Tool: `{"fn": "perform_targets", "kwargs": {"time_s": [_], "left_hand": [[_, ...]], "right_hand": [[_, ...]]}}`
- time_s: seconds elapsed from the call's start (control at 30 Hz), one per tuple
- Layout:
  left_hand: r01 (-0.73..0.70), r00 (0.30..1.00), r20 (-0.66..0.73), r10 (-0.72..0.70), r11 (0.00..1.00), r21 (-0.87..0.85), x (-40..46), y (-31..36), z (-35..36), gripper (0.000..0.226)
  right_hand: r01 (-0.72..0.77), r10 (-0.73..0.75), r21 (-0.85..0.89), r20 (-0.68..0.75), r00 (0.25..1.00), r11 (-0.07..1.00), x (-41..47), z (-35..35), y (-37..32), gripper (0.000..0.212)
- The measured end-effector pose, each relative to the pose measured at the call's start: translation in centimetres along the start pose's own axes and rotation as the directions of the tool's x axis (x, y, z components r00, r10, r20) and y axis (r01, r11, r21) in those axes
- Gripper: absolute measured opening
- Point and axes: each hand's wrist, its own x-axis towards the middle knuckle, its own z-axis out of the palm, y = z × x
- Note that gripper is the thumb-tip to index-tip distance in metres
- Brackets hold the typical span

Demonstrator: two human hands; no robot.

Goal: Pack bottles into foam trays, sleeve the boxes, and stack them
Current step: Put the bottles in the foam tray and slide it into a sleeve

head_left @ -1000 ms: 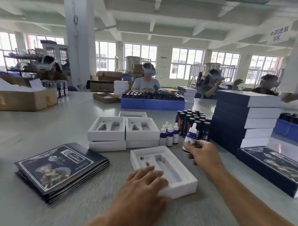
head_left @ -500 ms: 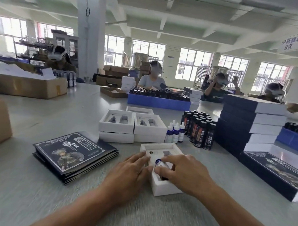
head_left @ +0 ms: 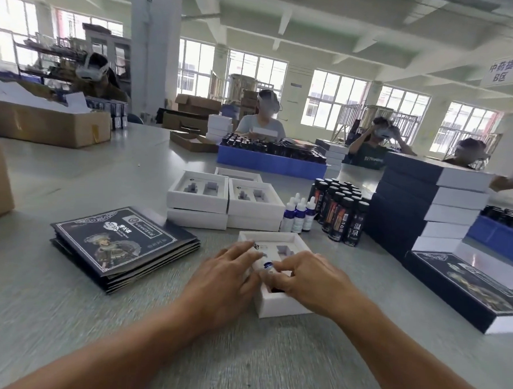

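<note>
The right hand (head_left: 313, 280) pinches the small bottle (head_left: 267, 266) over the foam tray (head_left: 280, 302) — its long axis seems to run along the near slot. The left hand (head_left: 231, 277), fingers spread, steadies the tray's left edge, just beside the bottle.

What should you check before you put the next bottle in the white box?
1. Dropper bottle lying in its slot: cannot tell, fingers cover it.
2. Right hand on the bottle: ok, it pinches it.
3. Left hand steadying the foam tray: ok, it rests on the tray's left edge.
4. Second slot free: ok, it looks empty.
5. Dark bottles nearby for the next pick: ok, standing right of the tray.
6. Sleeves ready: ok, stacked on the left.
</note>
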Motion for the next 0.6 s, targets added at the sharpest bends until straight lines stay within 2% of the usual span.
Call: {"fn": "perform_targets", "kwargs": {"time_s": [0.1, 0.2, 0.27, 0.37, 0.43, 0.5, 0.57, 0.6], "left_hand": [[-0.095, 0.995, 0.014, 0.097, 0.992, -0.081, -0.1, 1.6, 0.5, 0.052], [-0.072, 0.993, 0.076, 0.093, 0.966, -0.247, 0.0, 1.9, 0.3, 0.054], [-0.057, 0.984, 0.146, 0.103, 0.956, -0.286, 0.1, 1.8, -0.1, 0.068], [-0.106, 0.974, 0.186, 0.133, 0.984, -0.145, 0.4, 2.2, -0.4, 0.096], [-0.11, 0.984, 0.137, 0.115, 0.993, -0.04, 0.2, 2.6, 0.2, 0.1], [-0.111, 0.991, 0.078, 0.111, 0.994, -0.008, 0.0, 2.8, 1.0, 0.097], [-0.106, 0.994, 0.031, 0.106, 0.994, 0.021, -0.2, 2.9, 1.9, 0.091], [-0.099, 0.995, 0.011, 0.098, 0.994, 0.039, -0.3, 2.9, 2.1, 0.088]], "right_hand": [[-0.033, 0.033, -0.023, -0.035, 0.999, 0.999, -0.2, 0.5, -0.2, 0.031], [-0.074, 0.074, 0.027, -0.008, 0.997, 0.997, 0.0, 0.2, -0.3, 0.027], [-0.098, 0.096, 0.092, 0.024, 0.995, 0.991, 0.2, -0.1, -0.4, 0.029], [-0.102, 0.097, 0.141, 0.041, 0.994, 0.985, 0.2, -0.6, -0.6, 0.037], [-0.077, 0.074, 0.12, 0.028, 0.997, 0.99, 0.1, -0.5, -0.5, 0.038], [-0.042, 0.037, 0.121, 0.04, 0.998, 0.992, -0.1, -0.4, 0.1, 0.036], [0.009, -0.033, 0.319, 0.068, 0.997, 0.948, -0.4, -0.9, 1.5, 0.029], [0.019, -0.046, 0.47, 0.048, 0.998, 0.882, -0.6, -1.6, 2.5, 0.024]]}}
